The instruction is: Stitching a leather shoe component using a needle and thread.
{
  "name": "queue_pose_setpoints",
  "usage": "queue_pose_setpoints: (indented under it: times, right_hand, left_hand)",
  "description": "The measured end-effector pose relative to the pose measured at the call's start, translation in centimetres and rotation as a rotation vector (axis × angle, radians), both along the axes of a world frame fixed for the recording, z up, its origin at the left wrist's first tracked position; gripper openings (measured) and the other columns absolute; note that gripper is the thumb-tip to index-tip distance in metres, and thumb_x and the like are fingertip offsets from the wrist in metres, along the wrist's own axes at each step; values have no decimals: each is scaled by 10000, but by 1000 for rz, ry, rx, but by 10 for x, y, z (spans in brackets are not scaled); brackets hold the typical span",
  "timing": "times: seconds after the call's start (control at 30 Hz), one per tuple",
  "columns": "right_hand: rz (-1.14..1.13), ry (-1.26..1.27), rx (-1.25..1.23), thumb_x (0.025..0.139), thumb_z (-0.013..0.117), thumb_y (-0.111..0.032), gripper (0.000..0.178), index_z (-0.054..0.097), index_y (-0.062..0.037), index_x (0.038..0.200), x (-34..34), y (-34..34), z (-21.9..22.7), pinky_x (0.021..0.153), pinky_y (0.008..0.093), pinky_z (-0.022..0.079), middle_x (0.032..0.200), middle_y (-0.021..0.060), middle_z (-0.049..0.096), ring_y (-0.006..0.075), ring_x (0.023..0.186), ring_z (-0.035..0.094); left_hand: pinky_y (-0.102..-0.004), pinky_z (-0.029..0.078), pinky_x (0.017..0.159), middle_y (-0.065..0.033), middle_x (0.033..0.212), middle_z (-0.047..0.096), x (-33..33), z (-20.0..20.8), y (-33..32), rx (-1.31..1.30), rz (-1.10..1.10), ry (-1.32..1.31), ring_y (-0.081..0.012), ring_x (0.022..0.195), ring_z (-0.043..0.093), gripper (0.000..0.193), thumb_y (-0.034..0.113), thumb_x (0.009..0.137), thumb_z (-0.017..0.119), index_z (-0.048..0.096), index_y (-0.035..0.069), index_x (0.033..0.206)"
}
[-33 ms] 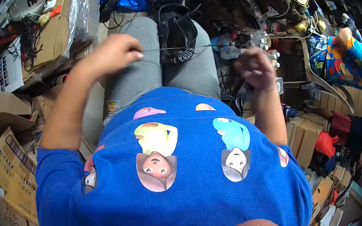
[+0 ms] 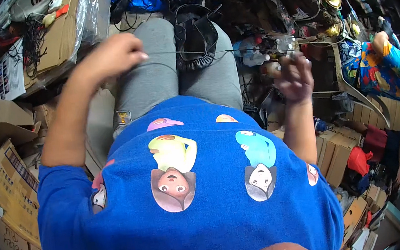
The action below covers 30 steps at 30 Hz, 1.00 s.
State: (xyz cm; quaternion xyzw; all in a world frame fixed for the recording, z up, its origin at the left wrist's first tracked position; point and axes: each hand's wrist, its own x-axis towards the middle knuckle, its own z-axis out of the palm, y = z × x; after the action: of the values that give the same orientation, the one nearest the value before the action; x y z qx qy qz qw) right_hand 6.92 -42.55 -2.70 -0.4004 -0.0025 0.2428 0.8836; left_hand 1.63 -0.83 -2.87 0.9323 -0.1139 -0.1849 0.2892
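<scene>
A black open shoe or sandal point(image 2: 210, 35) with a row of stitches along its near edge sits between my knees. Dark thread point(image 2: 162, 53) runs out from it to both sides, and a slack loop lies over my left thigh. My left hand point(image 2: 118, 56), left of the shoe, is closed with thumb and forefinger pinched on the thread. On the other side my right hand point(image 2: 295, 82) is raised with curled fingers, somewhat blurred. The thread leads toward it, and its fingers appear closed on that end.
Plastic bottles point(image 2: 254, 58) stand just beyond my right hand. Cardboard and a clear plastic sheet point(image 2: 94, 18) are at the upper left, above an open carton point(image 2: 5, 122). Stacked cardboard point(image 2: 336, 151) lies at the right. Other people, one in colourful patterned clothing point(image 2: 381, 67), are at the far right.
My hands have moved farther apart: the left one a little to the left, the right one to the right and slightly nearer. The shoe stays in place.
</scene>
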Motion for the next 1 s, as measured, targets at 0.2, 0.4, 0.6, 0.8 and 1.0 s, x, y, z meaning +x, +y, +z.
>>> queue_pose_setpoints:
  times: [0.2,0.4,0.6,0.8,1.0]
  right_hand:
    - [468,28,-645,913,547,-239,466,445,-132,1354,-3,-39,6,530,171,242,648,-92,400,16,551,313]
    - [521,-664,-1807,902,511,-316,304,565,-30,817,-43,8,-38,640,461,450,741,209,595,405,725,571]
    - [329,-877,-1775,920,492,-313,283,549,-60,808,-61,-23,-75,542,425,437,649,140,567,325,587,560]
    - [-233,141,-1132,913,485,-463,599,390,-81,1363,-24,-65,-57,818,327,426,1202,116,489,173,973,515]
    - [330,-728,-1105,783,698,-206,516,535,-117,1264,33,73,6,832,305,460,1002,83,622,174,945,593]
  left_hand:
    - [-328,475,692,-36,842,606,30,-11,5,-1216,484,125,-146,784,576,390,390,935,483,620,35,845]
    - [-314,336,502,14,472,333,66,-20,-20,-1843,774,589,-137,437,345,472,382,904,524,352,177,516]
    - [-381,453,627,-57,552,525,74,-31,4,-1571,851,414,-235,561,538,493,425,937,437,369,132,547]
    - [-272,473,742,-57,971,646,54,-41,52,-515,507,-285,-143,818,597,332,348,904,552,643,33,957]
    - [-390,487,740,-121,892,590,-4,-7,-88,-108,-62,-385,-317,832,601,400,327,687,744,606,87,976]
